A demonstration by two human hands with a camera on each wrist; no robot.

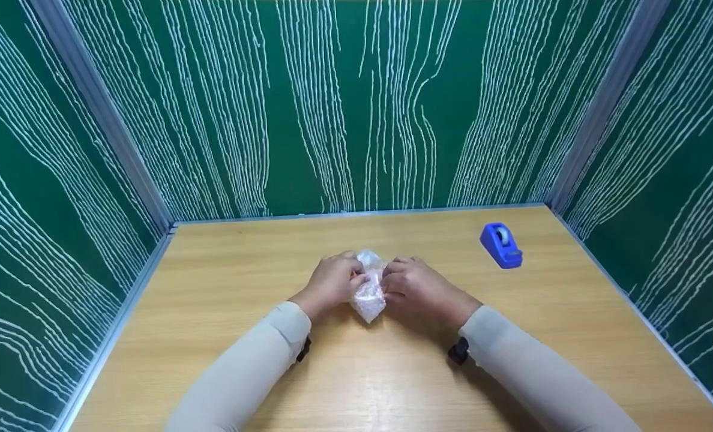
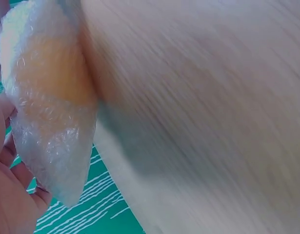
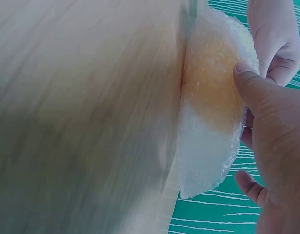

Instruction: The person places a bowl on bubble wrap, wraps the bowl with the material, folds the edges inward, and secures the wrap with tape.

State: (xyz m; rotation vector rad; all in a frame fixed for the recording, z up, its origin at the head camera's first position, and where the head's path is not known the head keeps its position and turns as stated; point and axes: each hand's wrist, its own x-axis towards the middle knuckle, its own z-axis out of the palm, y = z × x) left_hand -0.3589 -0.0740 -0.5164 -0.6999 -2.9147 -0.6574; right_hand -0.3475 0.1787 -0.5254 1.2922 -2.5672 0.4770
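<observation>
**Both hands on the bubble-wrap bundle, mid-table**

You're at a light wood-grain table [image 1: 224,270], boxed in by green walls [image 1: 464,90] with white wavy lines and grey corner posts [image 1: 95,102]. A blue tape dispenser [image 1: 499,252] sits toward the far right, well apart from your hands. The bubble-wrap bundle [image 1: 370,300] is near table centre, between your hands; something orange shows through the wrap. Your forearms angle inward, pale sleeves [image 1: 248,366] down to the wrists. Your left hand [image 1: 332,279] grips its left side, fingers bent. Your right hand [image 1: 422,285] pinches the right side, thumb pressed on the wrap, little finger off it.
</observation>
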